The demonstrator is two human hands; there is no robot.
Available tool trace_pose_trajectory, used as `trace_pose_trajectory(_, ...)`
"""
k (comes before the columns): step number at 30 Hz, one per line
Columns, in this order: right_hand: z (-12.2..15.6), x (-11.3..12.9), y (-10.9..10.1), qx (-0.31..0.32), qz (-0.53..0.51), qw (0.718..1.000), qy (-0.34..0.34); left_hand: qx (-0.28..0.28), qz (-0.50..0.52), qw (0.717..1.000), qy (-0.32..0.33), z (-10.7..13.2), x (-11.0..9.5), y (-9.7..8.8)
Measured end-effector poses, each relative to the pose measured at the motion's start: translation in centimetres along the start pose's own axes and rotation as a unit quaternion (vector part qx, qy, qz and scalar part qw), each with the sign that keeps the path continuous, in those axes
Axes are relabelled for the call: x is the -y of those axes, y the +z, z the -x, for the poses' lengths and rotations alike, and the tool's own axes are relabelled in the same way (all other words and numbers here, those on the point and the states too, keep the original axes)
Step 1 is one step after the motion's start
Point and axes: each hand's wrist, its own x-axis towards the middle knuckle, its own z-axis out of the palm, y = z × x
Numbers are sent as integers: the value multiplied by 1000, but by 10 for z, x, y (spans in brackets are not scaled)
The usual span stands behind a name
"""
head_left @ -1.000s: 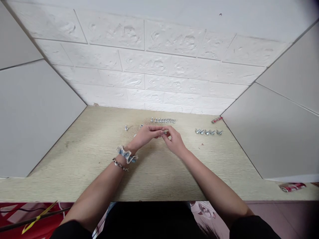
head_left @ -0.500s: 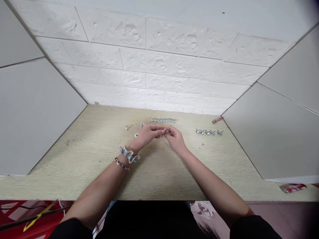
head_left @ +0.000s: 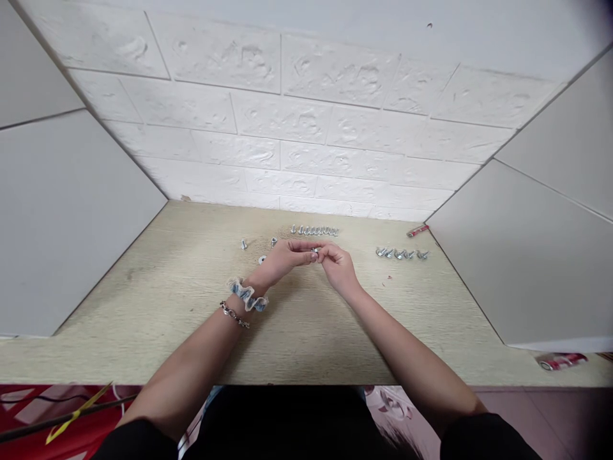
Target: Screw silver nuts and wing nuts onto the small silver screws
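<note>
My left hand (head_left: pixel 290 253) and my right hand (head_left: pixel 336 263) meet over the middle of the table, fingertips pinched together. Between them is a small silvery bolt (head_left: pixel 315 251), mostly covered by the fingers, so whether anything is on it cannot be made out. Just left of my left hand lie a nut (head_left: pixel 274 241) and a flat washer (head_left: pixel 262 260). One loose bolt (head_left: pixel 244 245) stands farther left. Behind my hands runs a row of several bolts (head_left: pixel 313 230).
Several bolts fitted with washers (head_left: pixel 400 254) lie in a row at the right. A red battery (head_left: pixel 418 230) is near the back right corner, another red battery (head_left: pixel 562 362) by the front right edge. Grey panels (head_left: pixel 550 255) and a white brick wall (head_left: pixel 306 153) bound the wooden table (head_left: pixel 153 306).
My right fingers have shifted and curled at the bolt, and its visible part now shows closer to my left fingertips. Both hands stay in nearly the same place.
</note>
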Motion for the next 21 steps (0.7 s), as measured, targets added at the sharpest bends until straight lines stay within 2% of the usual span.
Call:
trace_pose_trajectory(6,0,-2,1,2,-24,1000,19,-17,-34,999,9,0,-2,-1)
trace_pose_trajectory(9,0,-1,0,12,21,999,22,-6,-44,999,20,0,-3,-3)
trace_pose_trajectory(15,1,0,-5,52,205,973,-93,-39,-85,995,40,-1,0,-5)
trace_pose_trajectory(19,-1,-1,-7,65,269,949,-150,-83,-129,987,52,-2,3,-6)
trace_pose_trajectory(21,-1,-1,-7,64,285,943,-160,-76,-149,984,64,-3,3,-7)
